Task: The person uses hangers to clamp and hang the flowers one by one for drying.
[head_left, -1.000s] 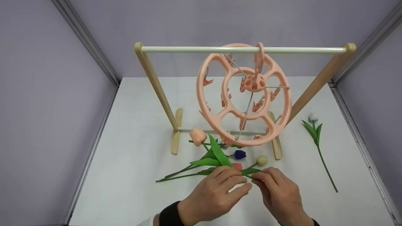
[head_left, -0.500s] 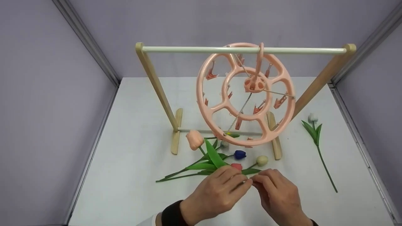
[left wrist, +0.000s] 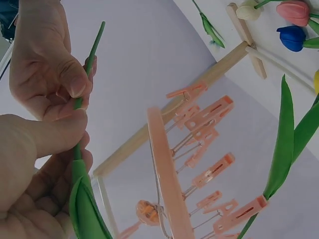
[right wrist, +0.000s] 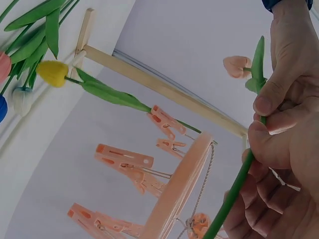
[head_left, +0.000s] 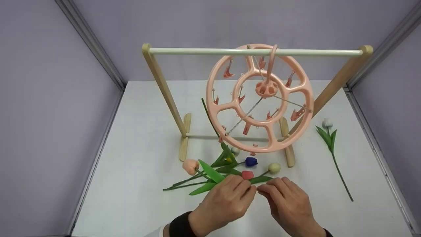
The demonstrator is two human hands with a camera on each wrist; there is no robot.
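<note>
**Both hands pinch one tulip stem in front of the rack**

From the head camera, your left hand (head_left: 227, 200) and right hand (head_left: 286, 204) meet low at the middle of the white table (head_left: 138, 164), fingertips touching. Between them you hold the green stem of the peach tulip (head_left: 190, 165), whose bloom lies to the left of your left hand. Just beyond your fingers lies a heap of tulips: red (head_left: 247, 174), blue (head_left: 251, 161) and cream (head_left: 274, 168) heads. The round pink clip hanger (head_left: 260, 98) hangs from the wooden rack (head_left: 164, 89) behind them. A white tulip (head_left: 329, 135) lies well apart on the right.

At the left wrist, your left thumb presses the stem (left wrist: 79, 149) against curled fingers, and the right hand (left wrist: 47, 59) pinches the same stem higher up.

At the right wrist, your right thumb and forefinger pinch the stem (right wrist: 234, 189), the left hand (right wrist: 289, 55) gripping it above, with the peach bloom (right wrist: 237, 64) beyond.
</note>
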